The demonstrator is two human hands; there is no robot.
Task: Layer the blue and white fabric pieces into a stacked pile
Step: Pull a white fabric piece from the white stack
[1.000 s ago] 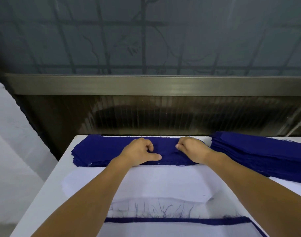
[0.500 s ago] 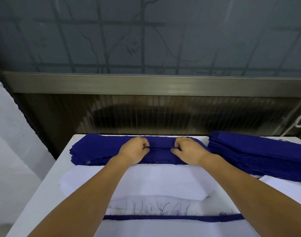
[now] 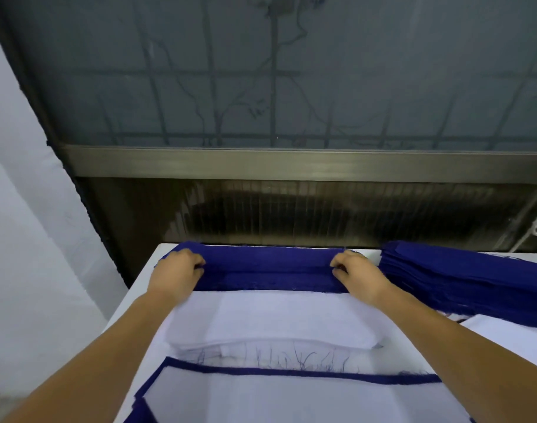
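A long dark blue fabric piece (image 3: 270,262) is lifted off the blue pile (image 3: 270,283) at the table's far edge. My left hand (image 3: 177,274) pinches its left end and my right hand (image 3: 357,274) pinches its right end, stretching it taut. Just nearer to me lies a stack of white fabric pieces (image 3: 279,319). At the near edge sits a layered pile (image 3: 291,398), white on top with a blue border showing beneath.
A second, thicker pile of blue pieces (image 3: 462,279) sits at the far right of the white table (image 3: 139,296). Another white piece (image 3: 511,329) lies at the right. A dark wall panel and a window stand right behind the table.
My hands slid apart from the middle of the blue pile to its two ends, and the top blue piece has come up off the pile between them.
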